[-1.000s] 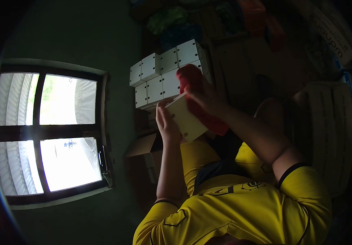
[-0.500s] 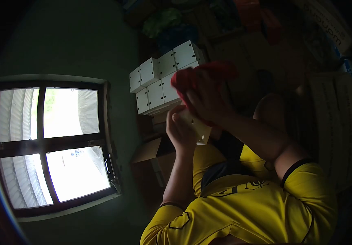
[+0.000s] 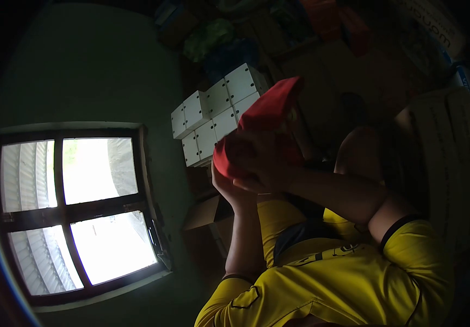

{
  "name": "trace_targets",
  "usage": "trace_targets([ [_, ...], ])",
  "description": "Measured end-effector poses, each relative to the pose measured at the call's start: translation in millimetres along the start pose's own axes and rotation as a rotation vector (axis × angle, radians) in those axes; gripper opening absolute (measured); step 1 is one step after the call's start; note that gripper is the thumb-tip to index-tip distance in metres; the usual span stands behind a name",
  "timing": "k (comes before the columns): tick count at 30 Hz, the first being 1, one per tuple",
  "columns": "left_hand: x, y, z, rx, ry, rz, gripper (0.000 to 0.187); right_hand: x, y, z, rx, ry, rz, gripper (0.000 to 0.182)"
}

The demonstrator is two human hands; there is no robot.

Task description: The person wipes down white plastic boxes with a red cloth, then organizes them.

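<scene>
A red cloth (image 3: 270, 106) is bunched up in front of me, one end raised toward the stacked boxes. My right hand (image 3: 265, 161) is wrapped round its lower part. My left hand (image 3: 229, 188) is at the cloth's lower left side, below a red fold; its fingers are mostly hidden, and what it holds cannot be made out. Behind the cloth, white boxes (image 3: 206, 139) with small dark dots at their edges stand stacked in two rows.
A bright window (image 3: 60, 210) is in the wall at the left. An open cardboard box (image 3: 202, 212) sits below the white stack. Green and blue bags (image 3: 210, 39) lie behind it. Large cartons (image 3: 450, 163) stand at the right.
The red cloth has swung up and spread over the left hand's area. The white box seen between my hands earlier is now hidden. My right hand has moved down and left.
</scene>
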State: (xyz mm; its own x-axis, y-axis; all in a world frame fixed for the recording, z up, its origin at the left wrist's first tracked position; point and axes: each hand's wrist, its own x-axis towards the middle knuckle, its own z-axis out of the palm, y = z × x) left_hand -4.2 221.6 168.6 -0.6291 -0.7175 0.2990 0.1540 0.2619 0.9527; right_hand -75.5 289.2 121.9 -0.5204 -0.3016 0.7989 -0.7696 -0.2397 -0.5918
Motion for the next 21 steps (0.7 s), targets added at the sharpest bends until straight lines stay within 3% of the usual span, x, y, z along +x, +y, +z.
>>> trace_targets([
  [1, -2, -9, -2, 0.199, -0.032, 0.154, 0.024, 2, 5, 1, 0.034, 0.035, 0.039, 0.052],
  [4, -14, -6, -9, 0.374, -0.032, 0.112, 0.027, 19, 22, -7, 0.053, 0.158, 0.173, 0.038],
  [5, -16, 7, -1, 0.510, 0.007, 0.214, 0.035, 25, 35, -12, -0.371, 0.151, -0.143, 0.034],
  [8, -3, 21, -9, 0.666, 0.159, 0.430, 0.041, 27, 29, -12, 0.491, 0.114, 0.646, 0.040],
  [9, 6, 26, -14, 0.702, 0.184, 0.445, 0.045, 30, 29, -10, 0.703, 0.114, 0.556, 0.046],
  [10, 14, 31, -20, 0.737, 0.211, 0.460, 0.048, 30, 29, -13, 0.819, 0.069, 0.666, 0.048],
  [12, 31, 31, -37, 0.687, 0.257, 0.405, 0.051, 37, 16, -23, 1.050, -0.025, 0.888, 0.051],
  [15, 50, 32, -53, -0.190, 0.348, -0.032, 0.053, 32, -3, -21, 1.229, -0.062, 0.919, 0.065],
  [18, 52, 28, -52, -0.540, 0.081, -0.087, 0.061, 28, -6, -18, 1.232, -0.080, 0.881, 0.077],
  [21, 56, 7, -45, -0.282, 0.180, -0.381, 0.064, 34, 1, -19, 1.230, -0.044, 0.817, 0.077],
])
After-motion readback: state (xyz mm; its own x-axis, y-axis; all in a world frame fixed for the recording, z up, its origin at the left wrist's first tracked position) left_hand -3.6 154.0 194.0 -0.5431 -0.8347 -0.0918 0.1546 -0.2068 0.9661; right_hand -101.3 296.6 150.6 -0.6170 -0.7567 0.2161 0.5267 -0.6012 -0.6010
